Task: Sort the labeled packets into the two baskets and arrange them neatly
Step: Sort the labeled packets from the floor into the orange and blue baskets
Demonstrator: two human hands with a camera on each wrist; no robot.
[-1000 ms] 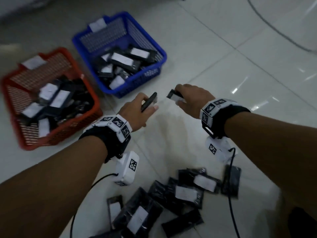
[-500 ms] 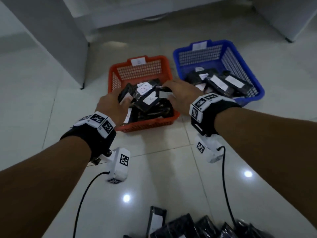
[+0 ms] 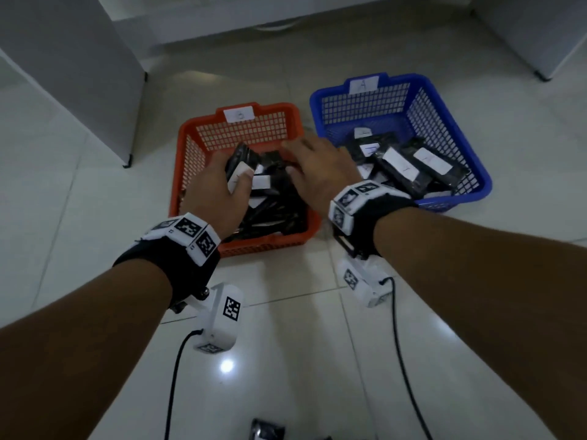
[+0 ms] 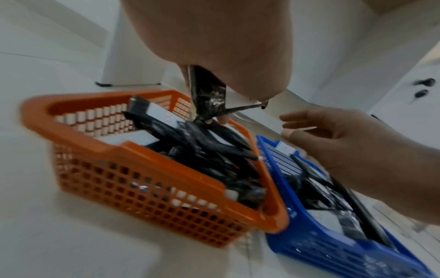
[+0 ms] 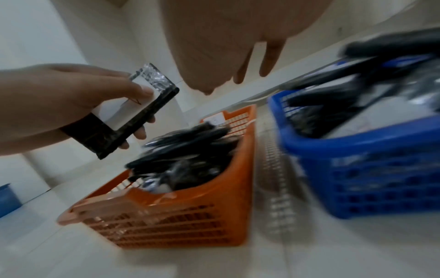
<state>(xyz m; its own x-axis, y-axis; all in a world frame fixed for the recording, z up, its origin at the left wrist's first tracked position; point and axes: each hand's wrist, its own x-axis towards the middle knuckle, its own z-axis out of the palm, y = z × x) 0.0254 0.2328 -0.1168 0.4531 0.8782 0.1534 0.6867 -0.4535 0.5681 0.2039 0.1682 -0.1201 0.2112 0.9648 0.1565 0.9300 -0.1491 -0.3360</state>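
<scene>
An orange basket (image 3: 197, 128) and a blue basket (image 3: 451, 103) stand side by side on the floor, each holding several black packets with white labels (image 3: 400, 163). My left hand (image 3: 222, 182) is over the orange basket's left half and grips one black packet (image 3: 241, 169) by its labeled face; the right wrist view shows this packet (image 5: 133, 112) tilted above the pile. My right hand (image 3: 305, 154) hovers over the orange basket's right half with its fingers straight and nothing in them. In the left wrist view, that right hand (image 4: 333, 135) also hangs empty.
White cabinets stand behind the baskets, with a foot at left (image 3: 127, 160) and another at far right (image 3: 540, 74). A loose packet (image 3: 266, 431) lies on the tiles at the near edge. Camera cables (image 3: 400, 344) trail from both wrists. Each basket bears a paper tag (image 3: 363, 85).
Both hands moved from the floor pile to over the orange basket. The right hand's packet is gone from its fingers. The left hand still grips its packet, now further inside the basket.
</scene>
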